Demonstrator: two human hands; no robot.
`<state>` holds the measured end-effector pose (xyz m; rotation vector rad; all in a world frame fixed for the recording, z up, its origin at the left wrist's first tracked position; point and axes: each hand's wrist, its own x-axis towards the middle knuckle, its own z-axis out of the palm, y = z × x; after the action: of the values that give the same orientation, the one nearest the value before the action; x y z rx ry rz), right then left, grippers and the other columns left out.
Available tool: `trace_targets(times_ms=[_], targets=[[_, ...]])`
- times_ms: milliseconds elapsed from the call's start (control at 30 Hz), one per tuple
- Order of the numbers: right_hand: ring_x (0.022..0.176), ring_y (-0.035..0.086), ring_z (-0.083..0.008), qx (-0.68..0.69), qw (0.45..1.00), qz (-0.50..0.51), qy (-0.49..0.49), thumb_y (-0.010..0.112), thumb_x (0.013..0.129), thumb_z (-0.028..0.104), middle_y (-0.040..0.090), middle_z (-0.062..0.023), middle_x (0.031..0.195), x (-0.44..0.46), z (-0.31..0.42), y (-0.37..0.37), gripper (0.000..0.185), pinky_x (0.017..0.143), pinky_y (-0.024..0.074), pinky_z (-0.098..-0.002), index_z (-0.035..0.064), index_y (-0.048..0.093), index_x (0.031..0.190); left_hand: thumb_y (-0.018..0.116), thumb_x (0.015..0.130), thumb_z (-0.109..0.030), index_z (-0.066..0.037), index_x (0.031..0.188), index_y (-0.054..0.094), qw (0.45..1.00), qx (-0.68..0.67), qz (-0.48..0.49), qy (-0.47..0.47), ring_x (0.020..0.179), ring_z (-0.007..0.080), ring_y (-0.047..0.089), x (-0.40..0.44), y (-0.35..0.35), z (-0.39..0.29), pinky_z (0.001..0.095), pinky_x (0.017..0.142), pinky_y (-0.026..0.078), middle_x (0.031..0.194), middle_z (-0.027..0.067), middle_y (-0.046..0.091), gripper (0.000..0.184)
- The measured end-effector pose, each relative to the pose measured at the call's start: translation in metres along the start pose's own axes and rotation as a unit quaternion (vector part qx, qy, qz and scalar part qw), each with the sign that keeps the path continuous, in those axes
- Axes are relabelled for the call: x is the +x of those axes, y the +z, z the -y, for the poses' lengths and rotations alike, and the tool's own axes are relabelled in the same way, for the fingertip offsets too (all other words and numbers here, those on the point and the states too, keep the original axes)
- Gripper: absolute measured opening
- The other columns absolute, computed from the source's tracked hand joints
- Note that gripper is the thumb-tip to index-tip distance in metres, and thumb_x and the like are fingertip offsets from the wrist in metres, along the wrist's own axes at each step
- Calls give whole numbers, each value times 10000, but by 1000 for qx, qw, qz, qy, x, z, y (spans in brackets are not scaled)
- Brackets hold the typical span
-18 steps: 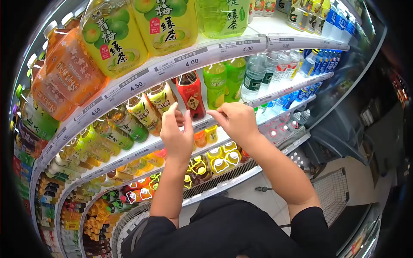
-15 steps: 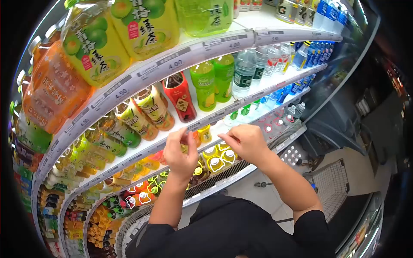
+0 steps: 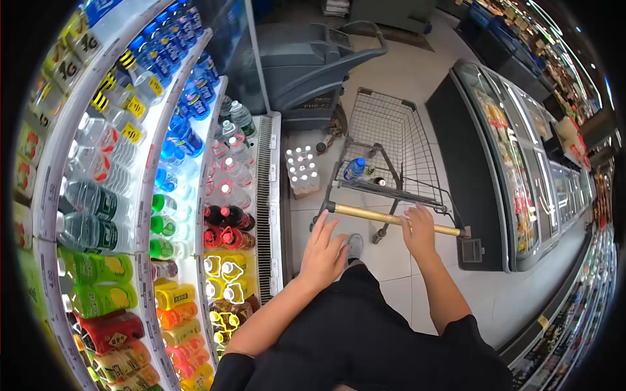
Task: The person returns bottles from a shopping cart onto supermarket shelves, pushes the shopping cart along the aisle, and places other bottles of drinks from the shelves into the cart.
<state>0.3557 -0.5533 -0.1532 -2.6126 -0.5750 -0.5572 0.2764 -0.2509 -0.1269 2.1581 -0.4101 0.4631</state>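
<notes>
Tiled floor underfoot; cart ahead, freezer at its right. Handle: my left hand spread near one end, right hand bent at the bar, grip unclear. Risk: uneven push could swing the frame into the freezer.

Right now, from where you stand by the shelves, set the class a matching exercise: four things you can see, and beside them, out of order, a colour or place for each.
Things
1. Push bar
2. Largest bottle in the cart
3. Pack of white-capped bottles
4. Glass-topped freezer

Colours and places
A. On the floor between the shelves and the cart
B. Blue
C. To the right of the cart
D. Yellow

Right pairs: 1-D, 2-B, 3-A, 4-C
</notes>
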Motion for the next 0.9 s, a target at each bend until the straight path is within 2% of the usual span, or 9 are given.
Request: trace_targets(times_ms=[133, 200, 300, 367, 400, 533, 600, 700, 900], targets=[[1144, 616, -410, -91, 990, 11, 106, 757, 878, 121, 705, -172, 1037, -46, -44, -38, 200, 1007, 478, -493, 9, 701, 1035, 789, 862, -191, 7, 1244, 641, 994, -11, 95, 50, 1495, 482, 294, 56, 70, 12, 591, 1178, 331, 1491, 246, 465, 455], [1130, 626, -396, -89, 989, 22, 118, 762, 879, 125, 709, -171, 1041, -37, -52, -51, 198, 1001, 485, -483, 4, 712, 1028, 783, 869, -390, 21, 1377, 563, 989, 46, 129, 49, 1519, 477, 244, 84, 97, 17, 615, 1197, 275, 1536, 259, 420, 690], [982, 672, -351, 21, 976, 83, 202, 764, 874, 100, 727, -157, 978, -12, -77, -59, 155, 902, 531, -443, -1, 735, 987, 756, 855, -526, 34, 1439, 507, 981, 123, 150, 8, 1528, 476, 219, 112, 137, 42, 633, 1205, 231, 1562, 266, 392, 847], [825, 681, -312, 70, 976, 86, 186, 758, 869, 77, 735, -135, 892, 24, -105, -61, 110, 771, 550, -407, -4, 744, 943, 710, 849, -624, 19, 1440, 525, 973, 146, 179, -4, 1523, 473, 236, 119, 151, 55, 638, 1203, 230, 1561, 263, 401, 893], [746, 672, -310, 61, 988, 28, 142, 747, 871, 65, 725, -128, 826, 42, -122, -52, 91, 697, 541, -397, 1, 742, 935, 697, 838, -659, 13, 1420, 552, 958, 165, 232, -16, 1522, 469, 244, 122, 151, 54, 641, 1199, 236, 1556, 260, 410, 901], [787, 691, -329, 163, 939, 105, 285, 738, 890, 132, 719, -151, 867, 107, -196, 34, 199, 718, 553, -413, 14, 713, 1049, 651, 814, -750, -1, 1338, 638, 926, 199, 319, -42, 1505, 461, 298, 137, 151, 51, 644, 1174, 282, 1535, 250, 443, 914], [907, 704, -387, 70, 933, 273, 223, 727, 899, 221, 728, -182, 990, 120, -241, 112, 345, 805, 566, -474, 34, 659, 1181, 642, 814, -757, -5, 1342, 633, 918, 190, 342, -63, 1494, 467, 320, 150, 152, 49, 607, 1167, 325, 1533, 255, 440, 919], [1061, 694, -385, 6, 858, 456, 237, 734, 902, 252, 720, -204, 1117, 123, -278, 221, 531, 878, 564, -487, 69, 526, 1355, 639, 815, -758, -13, 1358, 618, 919, 164, 350, -80, 1498, 472, 309, 158, 157, 55, 578, 1172, 336, 1539, 260, 428, 922], [976, 704, -410, -7, 849, 497, 181, 724, 899, 287, 717, -234, 1030, 120, -315, 297, 491, 821, 566, -505, 77, 526, 1296, 618, 788, -797, -37, 1372, 618, 902, 166, 386, -102, 1512, 473, 281, 176, 161, 65, 580, 1180, 333, 1558, 251, 413, 957]])
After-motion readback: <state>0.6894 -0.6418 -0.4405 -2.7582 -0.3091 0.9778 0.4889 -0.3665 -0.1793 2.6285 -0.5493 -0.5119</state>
